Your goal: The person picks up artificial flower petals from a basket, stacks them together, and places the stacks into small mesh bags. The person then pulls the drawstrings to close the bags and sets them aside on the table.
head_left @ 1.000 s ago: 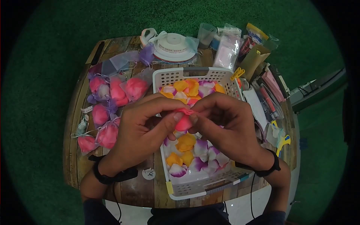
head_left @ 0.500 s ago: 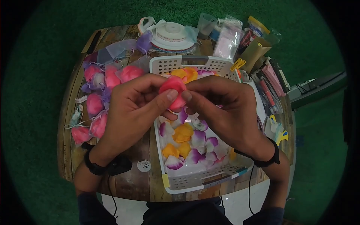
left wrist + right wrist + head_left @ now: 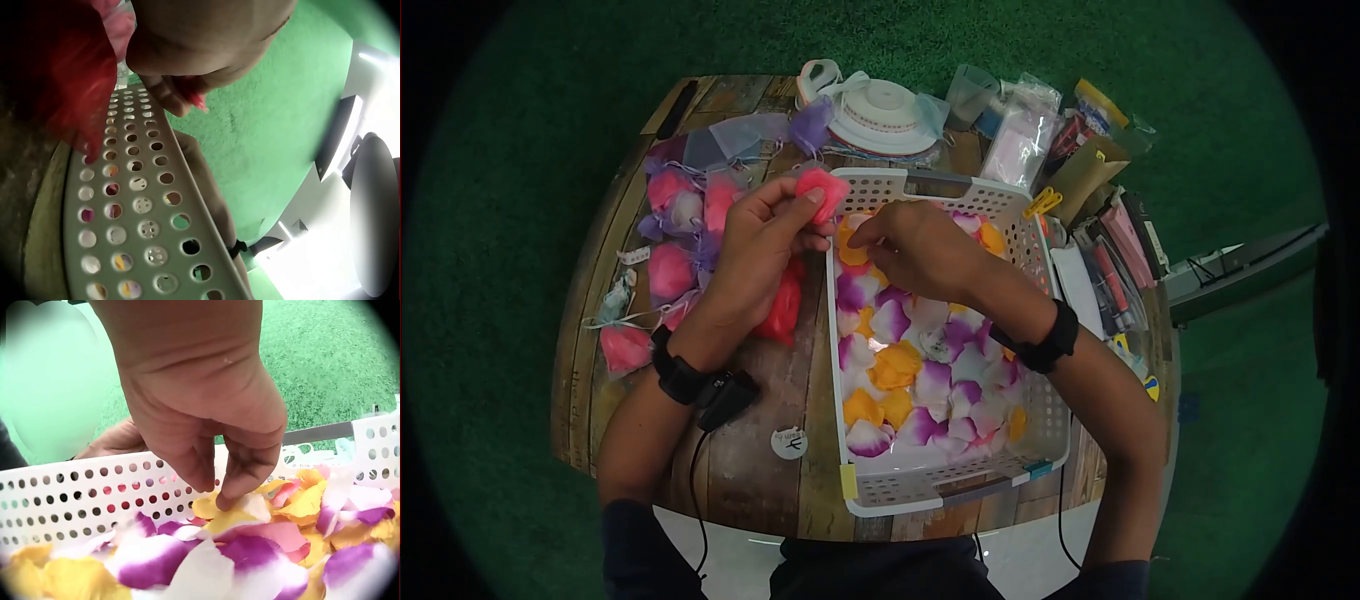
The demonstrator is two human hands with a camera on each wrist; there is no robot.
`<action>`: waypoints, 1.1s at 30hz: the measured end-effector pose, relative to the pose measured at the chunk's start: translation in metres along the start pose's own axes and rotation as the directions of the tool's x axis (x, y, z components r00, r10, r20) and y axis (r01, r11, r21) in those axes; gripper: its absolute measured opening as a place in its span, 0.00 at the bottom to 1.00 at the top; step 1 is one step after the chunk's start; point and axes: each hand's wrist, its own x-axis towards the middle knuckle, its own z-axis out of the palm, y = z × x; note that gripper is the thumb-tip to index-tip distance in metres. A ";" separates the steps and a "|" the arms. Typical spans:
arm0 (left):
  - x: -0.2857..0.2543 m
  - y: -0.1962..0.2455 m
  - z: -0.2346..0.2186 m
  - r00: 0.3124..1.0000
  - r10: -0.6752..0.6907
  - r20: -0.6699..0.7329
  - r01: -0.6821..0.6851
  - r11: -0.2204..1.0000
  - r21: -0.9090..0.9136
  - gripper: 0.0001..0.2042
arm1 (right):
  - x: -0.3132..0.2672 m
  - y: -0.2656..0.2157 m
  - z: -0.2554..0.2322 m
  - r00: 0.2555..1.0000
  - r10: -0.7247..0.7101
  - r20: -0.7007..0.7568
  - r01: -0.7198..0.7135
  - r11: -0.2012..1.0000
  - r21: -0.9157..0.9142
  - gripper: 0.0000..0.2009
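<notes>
Pink petals [image 3: 820, 193] are pinched between the thumb and fingers of the left hand [image 3: 762, 238], above the left rim of the white basket [image 3: 836, 370]. In the left wrist view a bit of pink petal [image 3: 196, 100] shows under the left hand [image 3: 212, 37]. The right hand [image 3: 925, 250] reaches down into the basket, palm downward. Its thumb and fingers [image 3: 224, 499] are bent but apart in the right wrist view, with a fingertip at a yellow petal [image 3: 234, 521]. Purple-white petals [image 3: 153, 561] and orange petals lie around it.
Sheer bags of pink petals [image 3: 670, 272] lie left of the basket, and a red bag [image 3: 782, 305] is beside the left forearm. Ribbon rolls [image 3: 880, 108], a plastic cup [image 3: 971, 95] and clear packets [image 3: 1020, 135] stand behind. Pens [image 3: 1112, 268] lie at the right.
The hands have parted. The left hand has moved left and up with the pink petals; the right hand has let go of them and lowered into the basket. The red bag has come into view.
</notes>
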 end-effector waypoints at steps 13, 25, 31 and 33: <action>-0.002 -0.006 0.003 0.995 0.029 0.098 -0.039 0.994 0.102 0.09 | 0.009 -0.026 -0.015 0.914 0.291 0.284 -0.140 0.881 -0.453 0.10; -0.001 -0.004 0.004 0.991 0.050 0.124 -0.066 0.989 0.130 0.08 | 0.008 -0.011 0.006 0.977 0.111 0.181 -0.054 0.955 -0.293 0.09; 0.000 -0.004 0.002 0.990 0.045 0.135 -0.066 0.985 0.157 0.08 | -0.005 -0.014 -0.014 0.985 0.034 0.167 0.004 0.975 -0.224 0.08; 0.000 -0.003 0.003 0.989 0.045 0.141 -0.068 0.985 0.161 0.08 | -0.013 -0.020 -0.025 0.985 0.044 0.166 -0.007 0.977 -0.215 0.08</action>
